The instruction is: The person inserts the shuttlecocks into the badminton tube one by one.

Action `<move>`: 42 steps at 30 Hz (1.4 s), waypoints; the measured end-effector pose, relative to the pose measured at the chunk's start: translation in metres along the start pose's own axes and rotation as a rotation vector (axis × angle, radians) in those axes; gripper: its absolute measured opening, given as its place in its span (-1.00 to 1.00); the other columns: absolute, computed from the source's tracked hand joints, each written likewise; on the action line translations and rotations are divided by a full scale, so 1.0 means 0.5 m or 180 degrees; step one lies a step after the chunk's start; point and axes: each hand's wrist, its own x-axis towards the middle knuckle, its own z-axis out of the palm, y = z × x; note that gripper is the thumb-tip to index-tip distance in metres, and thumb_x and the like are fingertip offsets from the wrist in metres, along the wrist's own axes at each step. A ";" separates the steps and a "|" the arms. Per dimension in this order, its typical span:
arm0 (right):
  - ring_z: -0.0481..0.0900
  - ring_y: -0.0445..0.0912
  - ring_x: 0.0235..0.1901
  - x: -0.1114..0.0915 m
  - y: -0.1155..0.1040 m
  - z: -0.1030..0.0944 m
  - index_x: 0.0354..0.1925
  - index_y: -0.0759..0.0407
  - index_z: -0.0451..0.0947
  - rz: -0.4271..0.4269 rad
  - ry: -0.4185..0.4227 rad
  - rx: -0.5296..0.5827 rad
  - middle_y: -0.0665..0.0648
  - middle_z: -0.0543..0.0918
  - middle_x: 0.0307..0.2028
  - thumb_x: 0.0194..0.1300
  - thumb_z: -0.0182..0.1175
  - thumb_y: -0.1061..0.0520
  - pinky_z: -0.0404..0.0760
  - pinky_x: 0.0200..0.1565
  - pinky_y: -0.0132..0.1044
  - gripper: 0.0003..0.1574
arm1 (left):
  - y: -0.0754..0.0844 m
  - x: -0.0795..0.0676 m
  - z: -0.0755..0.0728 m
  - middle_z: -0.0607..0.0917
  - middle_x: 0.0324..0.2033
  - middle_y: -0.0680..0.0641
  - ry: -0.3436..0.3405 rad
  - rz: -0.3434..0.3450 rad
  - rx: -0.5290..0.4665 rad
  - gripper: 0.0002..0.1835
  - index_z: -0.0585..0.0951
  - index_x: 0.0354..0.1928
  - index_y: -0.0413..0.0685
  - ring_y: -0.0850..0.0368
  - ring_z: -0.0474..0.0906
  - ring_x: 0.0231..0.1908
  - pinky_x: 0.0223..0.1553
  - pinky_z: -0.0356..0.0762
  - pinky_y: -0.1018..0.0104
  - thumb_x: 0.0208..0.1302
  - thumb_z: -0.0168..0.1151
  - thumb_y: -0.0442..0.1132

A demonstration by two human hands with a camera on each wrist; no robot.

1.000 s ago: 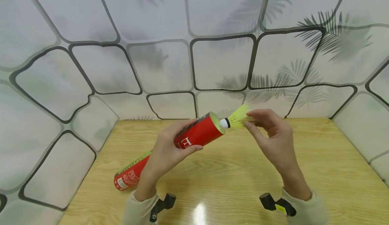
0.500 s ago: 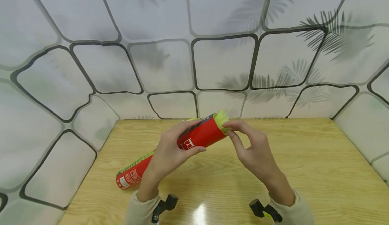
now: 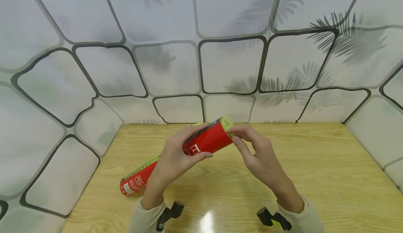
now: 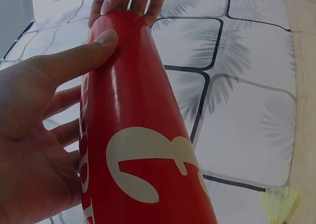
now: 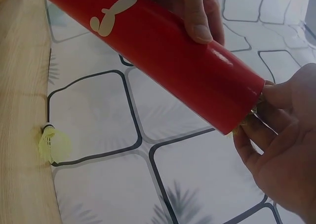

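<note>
A long red shuttlecock tube (image 3: 207, 140), with a yellow-green and dark strip along its side, slants up to the right over the table. My left hand (image 3: 174, 152) grips it around its upper part, thumb across the front. At its raised mouth, my right hand (image 3: 256, 156) pinches the skirt rim of a yellow shuttlecock (image 3: 226, 122), which sits almost wholly inside the tube. The right wrist view shows the right fingertips (image 5: 242, 130) at the mouth, with only slivers of yellow between them. How deep the shuttlecock's head lies is hidden.
Another yellow shuttlecock (image 5: 52, 145) lies on the wooden table (image 3: 330, 177) near its back edge, mostly hidden behind the left hand in the head view. Patterned cloth walls (image 3: 233, 65) rise behind the table and at both sides.
The right hand has moved left, pushing the shuttlecock from outside the mouth, head first, into the tube. The left hand and tube have hardly moved.
</note>
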 end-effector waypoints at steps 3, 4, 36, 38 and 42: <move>0.69 -0.03 0.07 -0.001 0.000 0.004 0.11 0.24 0.55 0.0015 -0.0077 0.0136 0.09 0.67 0.06 0.42 0.14 0.48 0.61 0.12 -0.34 -0.64 | 0.001 -0.002 -0.002 0.66 0.17 0.11 0.0014 -0.0009 -0.0042 -0.23 0.57 0.33 0.05 0.17 0.61 0.07 0.01 0.67 0.21 0.02 0.66 -0.27; 0.69 -0.01 0.07 -0.001 0.000 0.006 0.12 0.26 0.53 -0.0002 -0.0100 0.0166 0.11 0.66 0.07 0.42 0.13 0.48 0.61 0.12 -0.33 -0.63 | 0.001 -0.002 -0.003 0.66 0.17 0.11 0.0018 -0.0011 -0.0049 -0.23 0.57 0.33 0.05 0.17 0.61 0.07 0.01 0.68 0.21 0.02 0.66 -0.28; 0.60 0.13 0.14 0.094 0.202 0.094 0.20 0.23 0.51 0.0650 -0.0397 0.0412 0.19 0.64 0.11 0.43 0.23 0.34 0.52 0.21 0.18 -0.60 | -0.095 -0.039 -0.130 0.66 0.11 -0.13 0.0730 -0.0935 0.0559 -0.23 0.52 0.39 0.07 -0.08 0.62 -0.04 -0.17 0.67 -0.03 0.12 0.61 -0.17; 0.59 0.16 0.15 0.095 0.225 0.113 0.22 0.24 0.50 0.0768 -0.0439 0.0353 0.22 0.62 0.14 0.44 0.23 0.31 0.51 0.21 0.22 -0.59 | -0.100 -0.043 -0.141 0.66 0.12 -0.14 0.0807 -0.0934 0.0605 -0.24 0.52 0.39 0.04 -0.08 0.63 -0.03 -0.17 0.67 -0.03 0.12 0.61 -0.18; 0.55 0.22 0.20 0.094 0.264 0.152 0.27 0.19 0.48 0.1023 -0.0512 0.0230 0.26 0.58 0.20 0.46 0.22 0.27 0.52 0.20 0.22 -0.55 | -0.109 -0.051 -0.156 0.65 0.14 -0.13 0.0915 -0.0986 0.0702 -0.26 0.52 0.39 0.05 -0.08 0.62 -0.01 -0.16 0.66 -0.05 0.14 0.59 -0.21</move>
